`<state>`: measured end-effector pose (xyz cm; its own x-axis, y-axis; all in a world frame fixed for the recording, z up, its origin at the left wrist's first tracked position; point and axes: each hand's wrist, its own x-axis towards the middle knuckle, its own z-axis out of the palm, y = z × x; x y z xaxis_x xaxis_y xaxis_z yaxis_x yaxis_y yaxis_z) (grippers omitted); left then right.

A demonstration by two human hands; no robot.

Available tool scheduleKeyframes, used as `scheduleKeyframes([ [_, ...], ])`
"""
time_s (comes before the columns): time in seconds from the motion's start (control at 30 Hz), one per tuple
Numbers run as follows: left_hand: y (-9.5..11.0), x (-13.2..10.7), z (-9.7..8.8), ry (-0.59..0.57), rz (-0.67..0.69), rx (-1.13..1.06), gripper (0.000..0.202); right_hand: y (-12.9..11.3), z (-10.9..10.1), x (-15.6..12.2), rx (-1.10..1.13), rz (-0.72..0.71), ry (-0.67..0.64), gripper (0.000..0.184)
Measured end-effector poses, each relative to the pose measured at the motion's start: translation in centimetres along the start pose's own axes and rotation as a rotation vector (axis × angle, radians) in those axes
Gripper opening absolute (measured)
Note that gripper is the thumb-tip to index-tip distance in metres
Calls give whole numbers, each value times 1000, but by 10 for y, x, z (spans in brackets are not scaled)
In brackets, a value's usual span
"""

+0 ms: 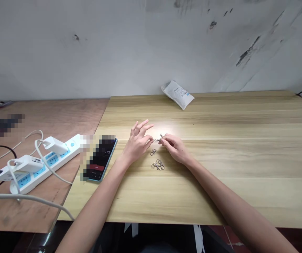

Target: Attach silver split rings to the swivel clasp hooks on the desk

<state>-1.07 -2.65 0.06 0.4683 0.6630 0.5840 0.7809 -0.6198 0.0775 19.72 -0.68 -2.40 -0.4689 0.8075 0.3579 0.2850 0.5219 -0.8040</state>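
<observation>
My left hand [139, 143] pinches a small metal ring [155, 140] between thumb and forefinger, its other fingers spread upward. Facing it, my right hand [175, 147] is closed on a silver lobster clasp [159, 140], partly hidden by the fingers. The ring and the clasp lie almost tip to tip; whether they are joined is too small to tell. Just below the hands lies a loose clasp with a ring [153, 151]. Nearer me is a small cluster of clasps and rings [158, 164] on the wooden tabletop.
A white plastic package [178, 94] lies by the wall at the back. Left of my left hand is a phone [102, 160] with a lit screen. Farther left, a white power strip [48, 163] with chargers and cables rests on a brown board [69, 121].
</observation>
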Motion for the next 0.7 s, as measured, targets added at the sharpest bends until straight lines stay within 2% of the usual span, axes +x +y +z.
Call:
scheduleKeyframes([
  [0.23, 3, -2, 3, -125, 24, -10, 19, 1, 0, -3, -161, -118, -73, 28],
  [0.37, -9, -3, -7, -200, -31, -86, 6, -2, -9, -3, -244, -103, -169, 28],
  [0.43, -17, -5, -13, -234, -71, -118, 12, -3, -14, -3, -294, -85, -193, 29],
  [0.53, -24, -7, -16, -228, -119, -105, 14, 0, -20, -1, -375, -66, -132, 30],
  [0.7, -26, -11, -2, -232, -143, -33, 12, 15, -22, -1, -593, -18, -53, 26],
])
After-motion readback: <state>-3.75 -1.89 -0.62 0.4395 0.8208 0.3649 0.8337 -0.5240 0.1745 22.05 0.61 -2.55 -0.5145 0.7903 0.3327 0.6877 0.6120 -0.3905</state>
